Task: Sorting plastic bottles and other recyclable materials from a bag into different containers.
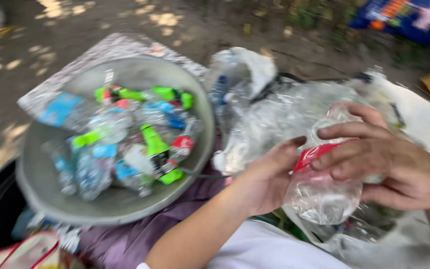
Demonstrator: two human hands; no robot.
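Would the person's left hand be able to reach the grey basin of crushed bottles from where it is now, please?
Probably yes: the basin lies open-topped just beside the left hand, nothing between, though that hand now grips a clear bottle with the right hand.

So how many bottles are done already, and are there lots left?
Done: the grey basin already holds a heap of crushed bottles. In hand: the left hand and right hand grip a clear bottle with a red label. Left: the clear plastic bag behind still looks full.
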